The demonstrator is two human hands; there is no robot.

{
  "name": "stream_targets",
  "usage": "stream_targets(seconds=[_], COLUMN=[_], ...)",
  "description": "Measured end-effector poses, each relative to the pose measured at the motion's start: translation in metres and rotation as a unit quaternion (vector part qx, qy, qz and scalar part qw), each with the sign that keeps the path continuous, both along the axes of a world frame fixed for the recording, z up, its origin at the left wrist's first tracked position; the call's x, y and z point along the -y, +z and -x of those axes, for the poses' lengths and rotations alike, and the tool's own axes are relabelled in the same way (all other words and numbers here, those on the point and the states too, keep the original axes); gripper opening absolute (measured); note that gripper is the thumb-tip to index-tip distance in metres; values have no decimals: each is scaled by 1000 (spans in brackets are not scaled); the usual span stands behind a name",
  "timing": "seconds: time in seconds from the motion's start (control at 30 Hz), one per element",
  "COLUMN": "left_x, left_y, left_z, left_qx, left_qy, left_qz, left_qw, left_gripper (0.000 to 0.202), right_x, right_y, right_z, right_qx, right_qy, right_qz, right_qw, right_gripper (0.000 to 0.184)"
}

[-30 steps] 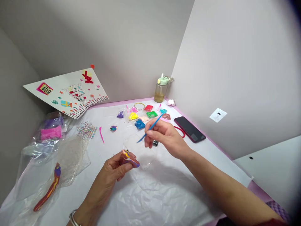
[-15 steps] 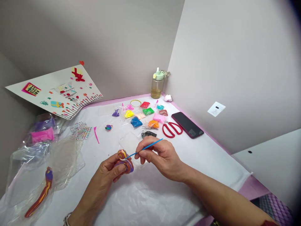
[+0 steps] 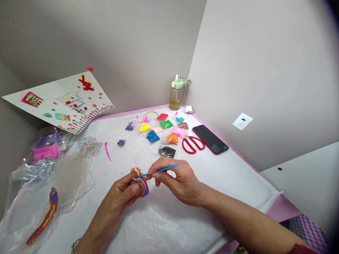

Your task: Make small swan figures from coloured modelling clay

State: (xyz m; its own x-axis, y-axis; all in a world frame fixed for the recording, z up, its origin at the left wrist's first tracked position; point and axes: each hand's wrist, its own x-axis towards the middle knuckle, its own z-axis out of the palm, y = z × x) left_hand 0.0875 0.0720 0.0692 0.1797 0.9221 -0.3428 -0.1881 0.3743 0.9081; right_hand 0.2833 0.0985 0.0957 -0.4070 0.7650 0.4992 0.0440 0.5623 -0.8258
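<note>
My left hand (image 3: 123,192) is closed around a marbled clay figure (image 3: 143,186) in brown, purple, yellow and white, with a smaller round lump at its top. Between the thumb and fingers of my right hand (image 3: 174,180) is a thin blue modelling tool (image 3: 166,168). Its tip touches the figure just below the top lump. A clear plastic sheet (image 3: 144,156) lies behind my hands, partly hidden by them. On plastic at the left rests a marbled clay roll (image 3: 45,220) in similar colours.
Several bagged clay pieces, including a blue one (image 3: 153,136), lie beyond my hands. Red scissors (image 3: 189,145), a phone (image 3: 210,139) and a bottle (image 3: 175,95) stand or lie to the right. At left are a decorated board (image 3: 66,102), rhinestones (image 3: 90,146) and a pink tool (image 3: 107,151).
The blue tool now lies flatter, and my right hand has come slightly lower and closer to the figure. My left hand keeps its hold; the whole view has shifted a little.
</note>
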Motion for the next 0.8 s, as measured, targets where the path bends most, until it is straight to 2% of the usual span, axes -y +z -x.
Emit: stream_targets(seconds=[0.1, 0.23, 0.3, 0.5, 0.8], left_x=[1, 0, 0, 0, 1], left_y=[0, 1, 1, -2, -1], left_z=[0, 0, 0, 3, 3], left_qx=[2, 10, 14, 4, 40], left_qy=[-5, -3, 3, -7, -42], left_qz=[-4, 12, 16, -1, 1], left_qw=[1000, 1000, 1000, 1000, 998], left_gripper=[47, 49, 49, 48, 47], right_x=[3, 8, 10, 7, 4], right_y=[1, 5, 7, 4, -2], right_z=[1, -2, -3, -2, 1], right_qx=[-20, -112, -122, -80, -57], right_qy=[1, -2, -5, 3, 16], right_qz=[7, 62, 70, 34, -23], right_qw=[1000, 992, 990, 996, 998], right_gripper=[10, 10, 11, 12, 10])
